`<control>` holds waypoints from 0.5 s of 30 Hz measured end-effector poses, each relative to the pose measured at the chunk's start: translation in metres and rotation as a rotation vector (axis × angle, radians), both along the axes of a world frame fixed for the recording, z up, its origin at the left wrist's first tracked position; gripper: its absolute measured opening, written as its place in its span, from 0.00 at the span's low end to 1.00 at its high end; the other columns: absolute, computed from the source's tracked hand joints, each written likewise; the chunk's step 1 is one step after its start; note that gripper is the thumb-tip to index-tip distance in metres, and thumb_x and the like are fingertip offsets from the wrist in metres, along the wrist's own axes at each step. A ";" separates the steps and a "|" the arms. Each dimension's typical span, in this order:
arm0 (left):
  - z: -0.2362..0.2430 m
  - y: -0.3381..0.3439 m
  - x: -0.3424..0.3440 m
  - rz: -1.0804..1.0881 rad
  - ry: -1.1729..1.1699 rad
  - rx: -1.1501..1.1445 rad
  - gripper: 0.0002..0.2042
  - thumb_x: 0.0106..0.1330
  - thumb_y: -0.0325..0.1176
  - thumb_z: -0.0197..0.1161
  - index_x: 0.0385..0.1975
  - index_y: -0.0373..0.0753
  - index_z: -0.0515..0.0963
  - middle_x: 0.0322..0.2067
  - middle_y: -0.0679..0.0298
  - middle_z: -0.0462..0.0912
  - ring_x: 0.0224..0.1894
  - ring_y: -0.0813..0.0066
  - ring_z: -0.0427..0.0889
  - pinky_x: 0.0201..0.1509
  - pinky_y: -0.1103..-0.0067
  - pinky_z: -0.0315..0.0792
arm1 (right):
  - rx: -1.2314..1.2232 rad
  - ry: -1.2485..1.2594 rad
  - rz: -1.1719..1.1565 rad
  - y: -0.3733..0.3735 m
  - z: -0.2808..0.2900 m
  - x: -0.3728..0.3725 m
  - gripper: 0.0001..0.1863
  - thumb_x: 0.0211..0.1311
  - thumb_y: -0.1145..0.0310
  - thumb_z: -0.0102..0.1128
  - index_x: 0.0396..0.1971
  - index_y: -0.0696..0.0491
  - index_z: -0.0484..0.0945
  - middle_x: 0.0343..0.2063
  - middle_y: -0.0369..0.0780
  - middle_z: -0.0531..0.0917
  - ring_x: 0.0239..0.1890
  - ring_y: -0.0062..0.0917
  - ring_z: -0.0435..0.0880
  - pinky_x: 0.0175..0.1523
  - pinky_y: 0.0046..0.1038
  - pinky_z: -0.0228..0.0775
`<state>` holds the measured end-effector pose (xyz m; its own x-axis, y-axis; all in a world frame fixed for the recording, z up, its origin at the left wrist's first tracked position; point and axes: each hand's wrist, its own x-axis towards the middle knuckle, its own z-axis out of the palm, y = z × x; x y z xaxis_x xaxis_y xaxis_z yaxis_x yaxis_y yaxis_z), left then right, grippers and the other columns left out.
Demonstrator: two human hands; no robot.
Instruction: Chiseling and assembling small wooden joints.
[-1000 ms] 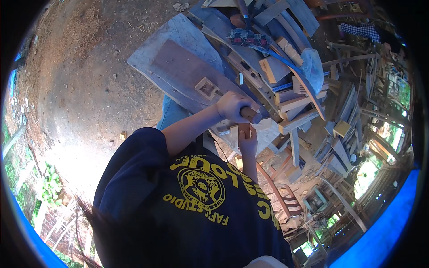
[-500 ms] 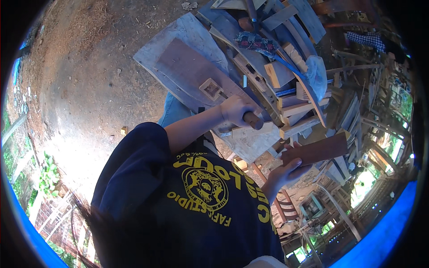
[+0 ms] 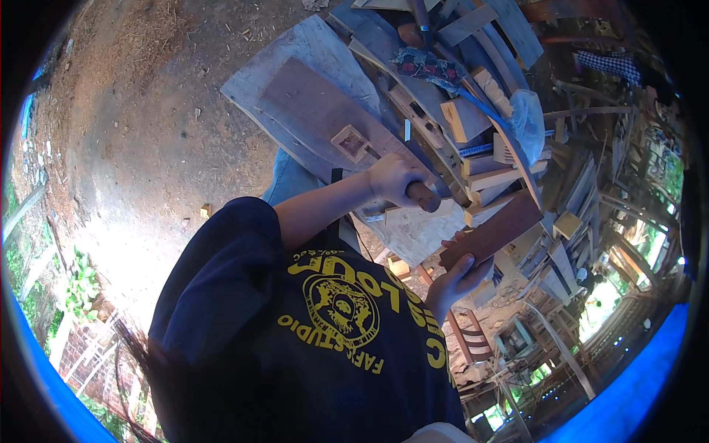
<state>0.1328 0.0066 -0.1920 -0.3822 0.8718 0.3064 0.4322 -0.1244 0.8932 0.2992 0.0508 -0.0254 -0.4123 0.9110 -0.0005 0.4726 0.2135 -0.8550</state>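
My left hand (image 3: 397, 181) is closed around a thick round wooden handle (image 3: 423, 196), its butt end facing right. Beyond the fist a thin dark shank points toward a square, light-rimmed piece (image 3: 352, 143) on a wide brown board (image 3: 310, 96); whether the two are joined I cannot tell. In my right hand (image 3: 459, 280) is a reddish-brown flat piece of wood (image 3: 495, 232), raised and tilted, its far end up to the right. My thumb lies over its near edge and other fingertips show behind it. The hands are apart.
Under the brown board lies a larger pale board (image 3: 247, 81). To its right are stacked wood offcuts (image 3: 461, 122), a patterned cloth (image 3: 428, 68), a clear plastic bag (image 3: 524, 122) and long slats. Bare ground with shavings (image 3: 140, 37) extends left. Someone's checkered sleeve (image 3: 609, 66) shows far right.
The reddish-brown wood has swung leftward, its far end tilting up and away. My right hand moved slightly left with it. My left hand keeps its hold on the handle, barely shifting.
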 end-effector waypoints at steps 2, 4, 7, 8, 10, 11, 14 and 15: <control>-0.002 -0.001 0.000 0.011 0.007 0.010 0.18 0.40 0.49 0.71 0.28 0.48 0.78 0.20 0.65 0.80 0.23 0.62 0.81 0.29 0.70 0.75 | 0.006 -0.012 -0.004 0.000 -0.001 0.001 0.39 0.66 0.46 0.47 0.60 0.66 0.53 0.37 0.51 0.79 0.31 0.32 0.82 0.39 0.30 0.75; -0.004 -0.001 -0.001 0.007 0.001 0.011 0.18 0.40 0.49 0.71 0.29 0.48 0.78 0.20 0.65 0.80 0.23 0.62 0.81 0.29 0.70 0.75 | 0.013 -0.005 0.007 -0.001 -0.004 0.002 0.35 0.66 0.52 0.46 0.60 0.66 0.52 0.37 0.54 0.79 0.28 0.33 0.83 0.33 0.28 0.74; -0.006 -0.003 0.000 -0.004 -0.002 -0.009 0.19 0.39 0.50 0.72 0.29 0.48 0.79 0.20 0.65 0.80 0.23 0.62 0.81 0.29 0.70 0.75 | 0.007 0.007 0.015 -0.004 -0.004 -0.001 0.35 0.66 0.52 0.46 0.60 0.66 0.52 0.36 0.54 0.79 0.27 0.33 0.83 0.33 0.28 0.74; -0.006 -0.004 0.000 -0.012 0.001 -0.030 0.19 0.39 0.50 0.72 0.29 0.48 0.79 0.20 0.65 0.80 0.23 0.62 0.81 0.29 0.70 0.75 | 0.008 0.006 0.016 -0.004 -0.005 0.000 0.35 0.66 0.52 0.46 0.60 0.66 0.52 0.36 0.54 0.79 0.27 0.33 0.83 0.33 0.28 0.74; -0.005 -0.004 -0.001 0.000 -0.007 -0.015 0.19 0.39 0.50 0.72 0.29 0.48 0.79 0.20 0.65 0.80 0.23 0.62 0.81 0.29 0.70 0.75 | 0.011 0.011 0.036 -0.004 -0.005 0.001 0.37 0.66 0.52 0.47 0.62 0.66 0.49 0.35 0.54 0.79 0.27 0.33 0.83 0.34 0.28 0.74; -0.004 -0.005 -0.001 0.011 -0.013 -0.001 0.19 0.39 0.50 0.72 0.28 0.48 0.79 0.20 0.65 0.80 0.24 0.62 0.81 0.29 0.70 0.75 | 0.011 0.009 0.037 -0.004 -0.002 0.000 0.37 0.66 0.52 0.47 0.62 0.66 0.49 0.35 0.54 0.79 0.27 0.33 0.83 0.34 0.28 0.74; -0.003 -0.003 -0.003 0.049 -0.031 0.037 0.18 0.40 0.50 0.72 0.28 0.48 0.79 0.20 0.65 0.80 0.25 0.63 0.81 0.30 0.70 0.75 | -0.050 0.021 0.046 0.006 -0.007 0.019 0.37 0.65 0.46 0.50 0.57 0.66 0.58 0.32 0.48 0.79 0.30 0.31 0.81 0.37 0.30 0.74; -0.001 -0.002 -0.003 0.046 -0.034 0.041 0.18 0.40 0.50 0.72 0.28 0.48 0.79 0.20 0.65 0.80 0.25 0.63 0.81 0.30 0.70 0.75 | -0.228 0.479 -0.311 0.024 -0.033 0.060 0.36 0.64 0.43 0.49 0.52 0.65 0.61 0.29 0.47 0.79 0.29 0.32 0.80 0.36 0.31 0.74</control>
<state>0.1296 0.0050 -0.1932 -0.4325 0.8401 0.3274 0.4077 -0.1417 0.9020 0.3587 0.0752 -0.0584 -0.1295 0.9875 -0.0901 0.0352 -0.0863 -0.9957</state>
